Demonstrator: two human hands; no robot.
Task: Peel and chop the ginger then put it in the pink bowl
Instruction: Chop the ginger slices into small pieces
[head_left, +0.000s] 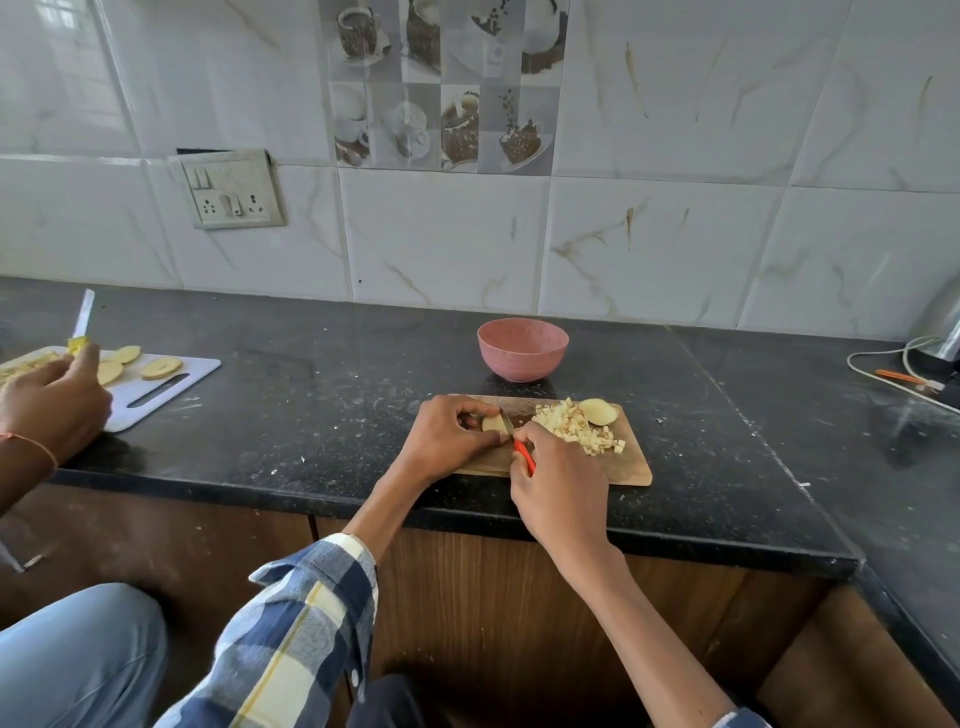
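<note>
Pinching a peeled ginger piece (492, 423) on the wooden board (631, 467), left hand (447, 441) steadied it; right hand (558, 480) gripped the knife (519, 447), blade on it. Chopping step, w/ diced pile (571, 423) alongside. Next prob.: more cuts, then into pink bowl (522, 349).

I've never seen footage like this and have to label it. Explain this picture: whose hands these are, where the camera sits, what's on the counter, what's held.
There is no machine here. A camera worn on a person's head looks down at their own hands. The left hand pins a ginger piece on the wooden board. The right hand grips a red-handled knife, its blade against that piece. Chopped ginger and a larger peeled piece lie on the board. The pink bowl stands behind the board; I cannot see inside it. At far left, another person's hand works at a white board with slices.
</note>
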